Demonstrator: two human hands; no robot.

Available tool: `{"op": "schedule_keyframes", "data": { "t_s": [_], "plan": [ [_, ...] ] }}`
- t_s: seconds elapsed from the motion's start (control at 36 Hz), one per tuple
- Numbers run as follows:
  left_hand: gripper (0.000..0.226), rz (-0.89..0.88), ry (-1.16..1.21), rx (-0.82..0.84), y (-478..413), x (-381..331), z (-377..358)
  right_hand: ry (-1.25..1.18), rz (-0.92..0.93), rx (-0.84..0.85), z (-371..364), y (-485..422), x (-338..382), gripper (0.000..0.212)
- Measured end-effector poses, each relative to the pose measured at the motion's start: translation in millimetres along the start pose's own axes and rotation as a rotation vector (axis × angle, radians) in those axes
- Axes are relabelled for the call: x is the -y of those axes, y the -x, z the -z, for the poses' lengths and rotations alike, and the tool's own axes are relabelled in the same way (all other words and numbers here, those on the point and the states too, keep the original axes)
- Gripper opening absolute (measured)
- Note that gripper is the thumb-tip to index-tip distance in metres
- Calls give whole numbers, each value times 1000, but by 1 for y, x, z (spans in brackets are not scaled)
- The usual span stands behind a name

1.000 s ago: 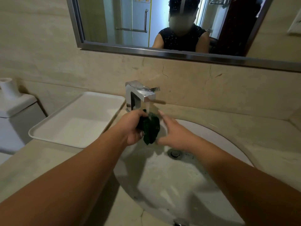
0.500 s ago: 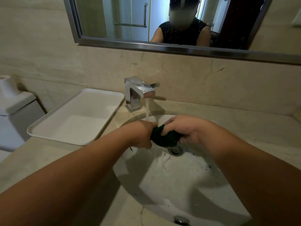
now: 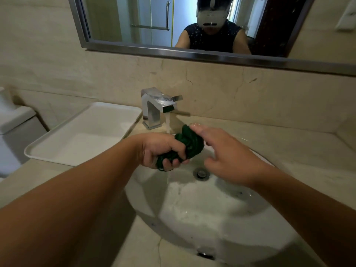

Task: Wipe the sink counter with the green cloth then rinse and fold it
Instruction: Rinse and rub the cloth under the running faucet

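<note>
The green cloth (image 3: 189, 143) is wet and twisted into a bunch above the white sink basin (image 3: 202, 212). My left hand (image 3: 159, 149) is clenched around its lower end. My right hand (image 3: 225, 153) hovers just to the right with fingers spread, its fingertips touching the cloth's upper end. The chrome faucet (image 3: 156, 106) runs a thin stream of water that falls just left of the cloth's top. The beige stone counter (image 3: 289, 151) surrounds the basin.
A white rectangular tray (image 3: 82, 135) lies on the counter left of the faucet. A white toilet tank (image 3: 11, 124) stands at the far left. The drain (image 3: 201, 173) sits below my hands. A mirror (image 3: 192, 26) hangs above the backsplash.
Both hands were squeezing the cloth over the drain half a second ago. Now my right hand has loosened and spread its fingers, while my left keeps the grip and the cloth sits near the stream.
</note>
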State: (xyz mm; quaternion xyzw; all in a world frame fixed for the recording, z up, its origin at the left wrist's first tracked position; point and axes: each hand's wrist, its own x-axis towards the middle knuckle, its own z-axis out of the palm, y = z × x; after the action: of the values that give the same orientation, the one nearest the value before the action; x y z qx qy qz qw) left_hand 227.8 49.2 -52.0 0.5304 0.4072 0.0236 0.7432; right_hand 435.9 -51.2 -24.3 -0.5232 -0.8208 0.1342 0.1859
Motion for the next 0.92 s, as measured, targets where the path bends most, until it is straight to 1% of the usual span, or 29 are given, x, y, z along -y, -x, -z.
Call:
{"op": "schedule_keyframes", "data": {
  "t_s": [0.06,0.08,0.14,0.17,0.22,0.28,0.33,0.36,0.42,0.44,0.47,0.5,0.53,0.56,0.58,0.61,0.69,0.72,0.78,0.83,0.86,0.89,0.92],
  "plan": [
    [3,12,-32,109,5,-9,-4,246,70,30,-5,6,-9,99],
    [4,12,-62,151,7,-14,-8,350,105,-6,-8,8,-13,102],
    [5,7,-152,230,10,-25,-20,516,211,-152,-9,13,-22,106],
    [11,5,-213,273,10,-31,-26,580,260,-229,-8,15,-27,107],
    [29,7,-354,359,11,-44,-42,652,351,-355,1,17,-33,103],
    [42,8,-512,378,9,-57,-60,656,432,-431,13,18,-36,90],
    [47,19,-642,312,5,-68,-74,612,472,-388,21,21,-37,76],
    [48,32,-689,257,3,-72,-79,587,450,-339,24,24,-37,71],
    [47,31,-778,107,-5,-74,-86,589,293,-227,31,29,-37,67],
    [42,17,-826,0,-14,-74,-92,622,191,-163,35,30,-35,62],
    [37,2,-898,-122,-23,-73,-98,682,90,-106,38,29,-34,49],
    [33,-15,-1004,-241,-32,-71,-105,748,-14,-46,39,27,-32,29],
    [27,-29,-1138,-345,-38,-69,-113,789,-109,-2,38,24,-31,14],
    [21,-60,-1248,-428,-44,-67,-118,809,-184,17,35,22,-29,10],
    [14,-98,-1307,-468,-46,-64,-121,813,-239,40,32,20,-27,8],
    [15,-143,-1339,-479,-48,-62,-121,813,-278,60,29,19,-26,8],
    [30,-233,-1490,-515,-47,-51,-113,749,-354,132,24,15,-27,11],
    [30,-251,-1520,-551,-50,-48,-113,719,-372,162,22,12,-28,15],
    [21,-264,-1550,-601,-51,-42,-111,636,-407,228,19,3,-33,14],
    [14,-261,-1559,-631,-51,-39,-111,529,-444,288,15,-4,-39,38],
    [13,-256,-1569,-648,-50,-38,-111,485,-454,318,15,-5,-38,41],
    [13,-265,-1589,-665,-50,-37,-109,432,-458,333,14,-7,-39,35],
    [13,-273,-1605,-682,-49,-35,-108,371,-467,345,15,-7,-39,22]
  ]
}}
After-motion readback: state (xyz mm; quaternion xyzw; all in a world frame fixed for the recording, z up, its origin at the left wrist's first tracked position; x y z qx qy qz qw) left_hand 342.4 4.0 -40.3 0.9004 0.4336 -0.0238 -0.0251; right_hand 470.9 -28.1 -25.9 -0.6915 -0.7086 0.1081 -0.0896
